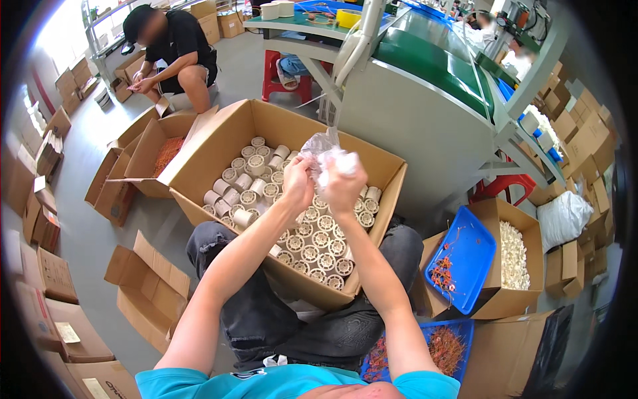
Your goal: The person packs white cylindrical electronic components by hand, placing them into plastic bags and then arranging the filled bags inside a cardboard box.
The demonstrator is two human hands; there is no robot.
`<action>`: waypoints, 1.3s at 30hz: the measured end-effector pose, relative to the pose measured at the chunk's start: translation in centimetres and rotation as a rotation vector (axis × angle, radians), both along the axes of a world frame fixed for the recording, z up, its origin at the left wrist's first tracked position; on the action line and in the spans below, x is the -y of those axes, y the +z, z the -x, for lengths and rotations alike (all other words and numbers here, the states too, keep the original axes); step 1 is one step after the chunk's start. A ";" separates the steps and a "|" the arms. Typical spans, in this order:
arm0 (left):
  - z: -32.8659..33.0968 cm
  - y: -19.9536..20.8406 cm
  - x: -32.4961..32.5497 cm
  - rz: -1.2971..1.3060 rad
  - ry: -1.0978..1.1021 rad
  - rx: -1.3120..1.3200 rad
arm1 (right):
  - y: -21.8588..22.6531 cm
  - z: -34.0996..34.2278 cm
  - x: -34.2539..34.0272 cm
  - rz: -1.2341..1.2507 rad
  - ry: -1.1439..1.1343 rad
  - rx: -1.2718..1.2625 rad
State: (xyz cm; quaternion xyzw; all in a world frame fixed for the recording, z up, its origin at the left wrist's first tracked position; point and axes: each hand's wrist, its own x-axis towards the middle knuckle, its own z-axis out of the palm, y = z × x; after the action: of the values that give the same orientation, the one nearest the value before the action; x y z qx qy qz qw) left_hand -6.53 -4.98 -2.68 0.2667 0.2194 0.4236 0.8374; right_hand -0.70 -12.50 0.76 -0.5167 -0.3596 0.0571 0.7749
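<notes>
Both hands are raised over a large open cardboard box (222, 126). A crumpled clear plastic bag (321, 141) bunches up between them. My left hand (298, 179) is closed on the bag's left side, its fingers curled inward. On the other side my right hand (343, 185) is closed too, gripping whitish bunched plastic, slightly smeared by motion. Whether anything is inside the bag I cannot make out. Below lie many off-white, round, spool-like plastic parts (310, 253), some standing with slotted ends up, others on their sides. My forearms hide part of them.
Right of my knee, a blue tray (469, 263) with reddish wire pieces leans against a carton of cream parts (513, 256). Ahead stands a green conveyor (432, 70). An empty carton (149, 289) lies at left; another person (176, 56) crouches beyond.
</notes>
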 end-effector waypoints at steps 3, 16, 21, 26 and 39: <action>0.4 -0.8 -0.9 0.036 0.116 -0.110 | 0.9 -0.7 0.1 -0.073 0.061 -0.058; 0.2 -1.4 0.8 0.269 -0.223 0.543 | -0.1 3.5 -0.1 0.016 0.077 0.298; 0.9 -1.6 0.8 0.210 -0.123 0.432 | 0.6 3.9 0.1 0.183 0.071 0.626; 2.2 -1.9 1.1 0.132 -0.008 0.322 | -0.3 5.1 0.5 0.162 0.030 0.722; 1.3 -0.7 -0.6 -0.059 0.282 -0.004 | 0.0 4.5 0.4 0.158 0.208 0.235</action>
State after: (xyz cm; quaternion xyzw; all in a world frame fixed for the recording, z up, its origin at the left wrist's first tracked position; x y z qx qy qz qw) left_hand -7.88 -4.42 -3.39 0.2584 0.2439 0.5428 0.7610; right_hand -5.21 -12.87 0.73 -0.5391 -0.4937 0.1040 0.6744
